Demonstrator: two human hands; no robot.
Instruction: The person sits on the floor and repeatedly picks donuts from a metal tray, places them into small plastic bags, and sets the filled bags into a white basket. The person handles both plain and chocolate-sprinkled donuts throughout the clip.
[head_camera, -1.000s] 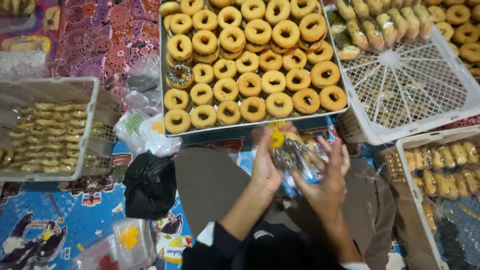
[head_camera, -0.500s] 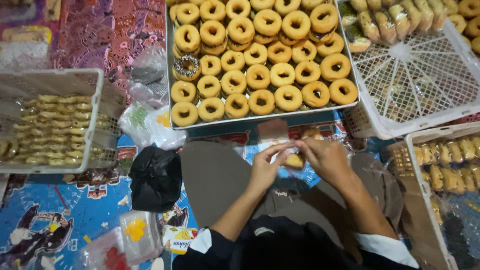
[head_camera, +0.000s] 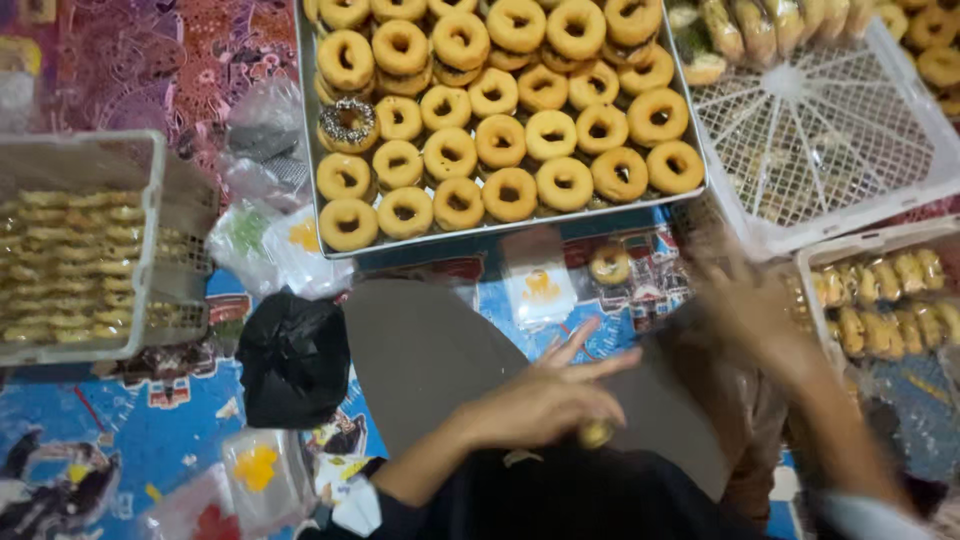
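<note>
My left hand (head_camera: 545, 400) rests low at frame centre, fingers loosely spread, gripping nothing I can make out. My right hand (head_camera: 745, 310) is a blur at right centre, so I cannot tell its grip. The bagged doughnut (head_camera: 610, 264) lies on the floor mat just below the doughnut tray (head_camera: 312, 180). I'd reach it slowly from below, keeping clear of the tray's rim and the white basket (head_camera: 830, 215); the open room is the mat between them.

Bagged doughnut (head_camera: 609, 264): one golden ring doughnut, sealed in a clear plastic bag, laid flat on the patterned mat just below the tray edge.
Empty bag (head_camera: 540, 288): clear, with a yellow print, laid flat just left of the bagged doughnut.
</note>
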